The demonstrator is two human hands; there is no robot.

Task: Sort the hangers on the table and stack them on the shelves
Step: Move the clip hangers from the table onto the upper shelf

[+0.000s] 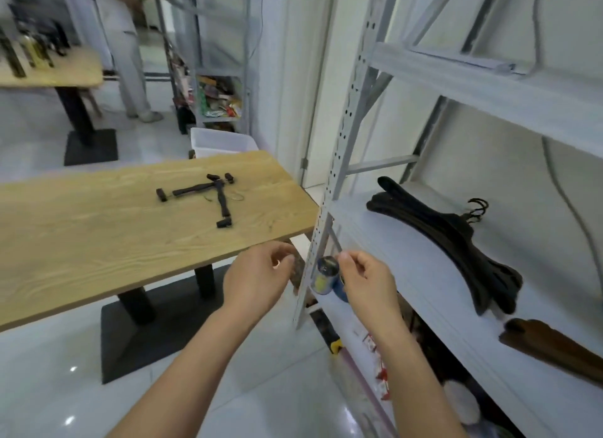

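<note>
Mostly sorted: dark hangers lie stacked on the shelf, right.
Two clip hangers are left on the worktop; left hand loosely curled, seemingly empty; right hand grip unclear.

Blk hangers, wood-grain table, wht shelf.

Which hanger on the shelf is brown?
The brown hanger lying alone on the shelf, right of the black stack. Every other hanger there is black.
</note>
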